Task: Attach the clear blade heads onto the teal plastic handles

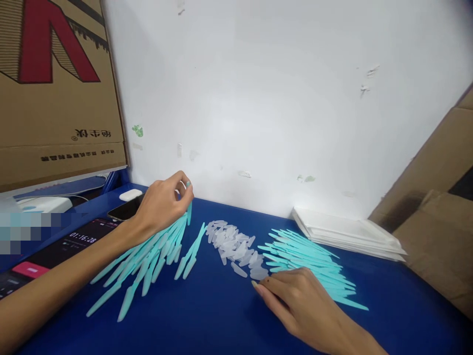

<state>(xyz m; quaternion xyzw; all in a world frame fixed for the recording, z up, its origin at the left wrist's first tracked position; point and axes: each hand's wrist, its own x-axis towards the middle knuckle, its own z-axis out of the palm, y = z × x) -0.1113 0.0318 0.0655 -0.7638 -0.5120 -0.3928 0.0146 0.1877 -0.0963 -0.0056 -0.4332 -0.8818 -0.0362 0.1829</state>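
My left hand [164, 203] is closed in a pinch above the left pile, holding a turquoise eyebrow razor [189, 213] that hangs down from the fingertips. Beneath it, turquoise razors with pale covers over their blades [148, 266] lie fanned out. Two more covered razors [190, 256] rest just right of that pile. My right hand [301, 301] has thumb and forefinger together at the near edge of a heap of translucent plastic caps [231, 241]; whatever is between the fingertips is hidden. Behind that hand lies a pile of turquoise razors [303, 254], partly covered by it.
On the blue table [207, 320], a phone showing a timer [81, 239] lies left, near a second dark phone [123, 211] and a white case [130, 195]. White flat sheets [347, 231] are stacked back right. Cardboard boxes [59, 108] flank the white wall [258, 98].
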